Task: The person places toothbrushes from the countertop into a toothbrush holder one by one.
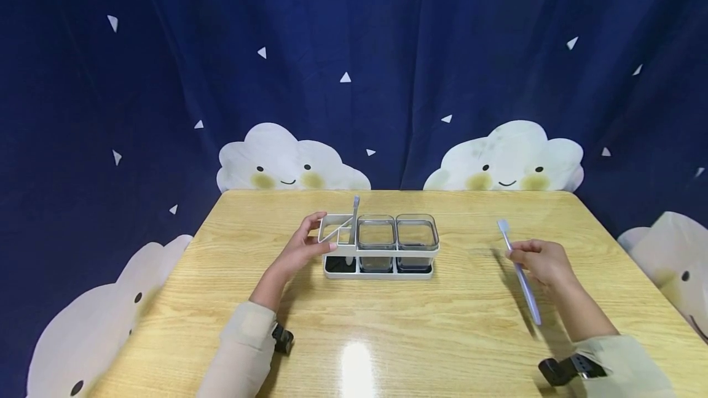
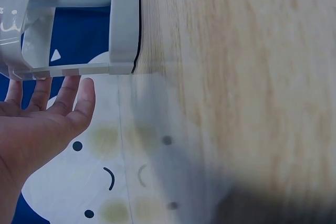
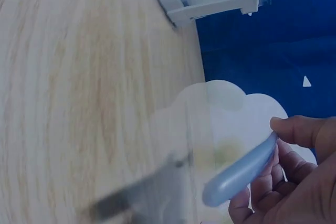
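Observation:
At the left end of a white toothbrush holder [image 1: 381, 276], my left hand [image 1: 301, 247] grips the upper frame, thumb at the front and fingers toward the back. The left wrist view shows its fingertips against the holder's end rail [image 2: 73, 70]. A grey toothbrush [image 1: 354, 221] stands in a divided slot, bristles up. Two clear cups, one in the middle [image 1: 377, 261] and one on the right [image 1: 416, 261], sit in the frame. Off to the right, my right hand [image 1: 544, 263] pinches a light purple toothbrush [image 1: 523, 279], its head pointing away and its handle [image 3: 239, 174] toward me.
The wooden table [image 1: 381, 336] extends around the holder. Behind it hangs a dark blue curtain [image 1: 376, 109] with white triangles and smiling clouds. A dark strap with a camera [image 1: 570, 368] is on the right wrist, another [image 1: 283, 338] on the left.

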A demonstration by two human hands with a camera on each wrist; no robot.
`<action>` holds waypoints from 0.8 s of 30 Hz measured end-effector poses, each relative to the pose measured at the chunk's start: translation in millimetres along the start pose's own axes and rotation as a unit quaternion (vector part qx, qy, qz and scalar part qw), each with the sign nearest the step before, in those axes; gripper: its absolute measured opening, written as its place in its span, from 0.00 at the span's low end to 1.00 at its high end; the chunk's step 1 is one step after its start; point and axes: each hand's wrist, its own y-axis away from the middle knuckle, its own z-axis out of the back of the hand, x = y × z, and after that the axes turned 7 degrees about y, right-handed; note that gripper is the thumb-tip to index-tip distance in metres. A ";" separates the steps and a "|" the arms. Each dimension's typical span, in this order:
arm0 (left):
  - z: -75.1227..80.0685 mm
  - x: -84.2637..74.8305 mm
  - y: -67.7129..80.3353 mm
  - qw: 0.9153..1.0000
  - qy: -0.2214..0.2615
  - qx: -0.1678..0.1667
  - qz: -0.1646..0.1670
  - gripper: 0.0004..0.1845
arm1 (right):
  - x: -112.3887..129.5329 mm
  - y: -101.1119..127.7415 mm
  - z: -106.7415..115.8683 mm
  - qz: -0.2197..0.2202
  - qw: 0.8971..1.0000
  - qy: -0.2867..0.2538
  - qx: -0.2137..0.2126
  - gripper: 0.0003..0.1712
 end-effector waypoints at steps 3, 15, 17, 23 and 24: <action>0.1 -2.6 0.6 1.000 -0.003 0.003 0.002 0.40 | 4.8 2.1 -0.4 0.007 1.000 -0.007 0.002 0.25; -4.6 -17.2 7.1 1.000 0.004 0.012 0.007 0.40 | 23.4 8.1 -11.2 0.086 0.992 0.030 -0.083 0.18; -1.6 -9.7 3.2 1.000 0.010 0.011 0.005 0.41 | 26.3 8.9 -12.0 0.089 0.992 0.027 -0.086 0.18; 1.7 4.0 -2.2 1.000 0.010 0.002 -0.002 0.40 | 35.8 10.8 -13.0 0.096 0.992 0.009 -0.079 0.19; 1.3 4.4 -2.1 1.000 0.008 0.000 -0.004 0.40 | 37.3 11.3 -13.1 0.098 0.992 0.006 -0.078 0.19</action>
